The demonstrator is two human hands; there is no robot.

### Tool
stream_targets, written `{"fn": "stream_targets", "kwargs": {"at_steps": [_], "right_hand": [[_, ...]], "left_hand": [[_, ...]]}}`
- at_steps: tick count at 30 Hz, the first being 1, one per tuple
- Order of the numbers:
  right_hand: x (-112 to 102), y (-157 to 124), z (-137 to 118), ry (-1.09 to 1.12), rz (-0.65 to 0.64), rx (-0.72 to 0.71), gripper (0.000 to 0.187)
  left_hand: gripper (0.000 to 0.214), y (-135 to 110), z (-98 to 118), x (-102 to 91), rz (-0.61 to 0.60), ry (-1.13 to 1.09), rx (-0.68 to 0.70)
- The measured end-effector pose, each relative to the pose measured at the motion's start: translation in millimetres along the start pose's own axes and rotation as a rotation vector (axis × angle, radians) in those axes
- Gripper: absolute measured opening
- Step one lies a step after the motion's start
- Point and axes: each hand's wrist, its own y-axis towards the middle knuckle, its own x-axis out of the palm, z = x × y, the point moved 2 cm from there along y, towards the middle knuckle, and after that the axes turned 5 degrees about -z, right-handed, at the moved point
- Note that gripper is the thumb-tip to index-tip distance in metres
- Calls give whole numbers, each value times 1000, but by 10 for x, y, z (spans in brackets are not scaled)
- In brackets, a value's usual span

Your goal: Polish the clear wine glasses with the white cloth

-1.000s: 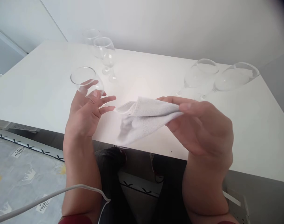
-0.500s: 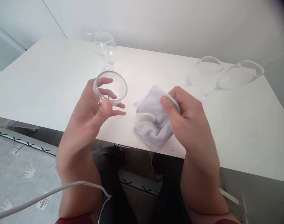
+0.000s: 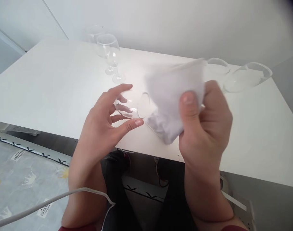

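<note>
Your left hand holds a glass by the bowl, just above the near edge of the tabletop. The grip wraps it lightly, thumb beneath and fingers spread over the top and behind. The glass is tipped on its side, mouth turned toward your right hand. Your right grip is closed on a white cloth, thumb pressed on the front, the cloth bunched below and fanned out above. The cloth is blurred; it seems to touch the rim of the glass, though I cannot be sure. Two stemmed glasses stand upright at the far left of the tabletop, one behind the other. Two wider glasses sit side by side at the far right, the nearer one partly hidden by the cloth. A cable passes over your left forearm
</note>
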Motion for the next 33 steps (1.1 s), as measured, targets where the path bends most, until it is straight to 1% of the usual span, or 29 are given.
{"fn": "stream_targets", "kwargs": {"at_steps": [2, 3, 5, 6, 7, 8, 9, 10, 11, 13, 15, 17, 18, 20, 22, 24, 26, 27, 29, 32, 33], "right_hand": [[-25, -36, -3, -74, -26, -31, 31], [-38, -47, 1, -90, -39, -51, 29], [-16, -53, 27, -72, -220, -31, 17], [6, -52, 41, -38, -299, -10, 18], [31, -49, 50, -2, -366, 6, 31], [59, -45, 56, 35, -423, 17, 48], [86, -40, 60, 75, -472, 23, 64], [110, -35, 64, 120, -515, 25, 77], [128, -30, 68, 172, -553, 21, 85], [142, -18, 83, 309, -612, -28, 90], [126, 1, 109, 462, -617, -101, 86], [100, 22, 144, 588, -620, -135, 81], [89, 33, 163, 629, -623, -114, 80], [72, 53, 193, 681, -618, -25, 81], [61, 69, 208, 714, -586, 64, 85], [61, 74, 213, 730, -555, 119, 85], [74, 64, 213, 724, -536, 135, 84], [83, 52, 209, 704, -519, 119, 83], [98, 16, 196, 573, -454, 37, 82], [116, -51, 158, 181, -333, -197, 82], [123, -68, 147, 60, -313, -281, 81]], "left_hand": [[63, 1, -10, 49, 34, 3, 25], [63, 0, -8, 70, 55, 10, 39], [63, -7, 14, 101, 95, 43, 62], [64, -13, 36, 113, 108, 77, 71], [65, -22, 63, 125, 117, 122, 84], [65, -33, 93, 138, 120, 176, 102], [65, -44, 124, 151, 118, 232, 127], [64, -54, 150, 164, 109, 285, 150], [62, -62, 169, 177, 95, 326, 172], [60, -68, 188, 191, 75, 364, 242], [63, -58, 186, 191, 52, 345, 355], [65, -37, 169, 172, 50, 320, 485], [64, -23, 154, 158, 58, 330, 525], [59, 9, 116, 121, 80, 377, 562], [59, 39, 79, 85, 65, 397, 574], [63, 56, 59, 58, -9, 352, 595], [66, 59, 57, 44, -88, 308, 609], [66, 57, 61, 40, -100, 298, 611], [65, 51, 71, 33, -63, 285, 601], [63, 41, 74, 27, 17, 293, 572], [61, 37, 73, 26, 31, 302, 570]]}}
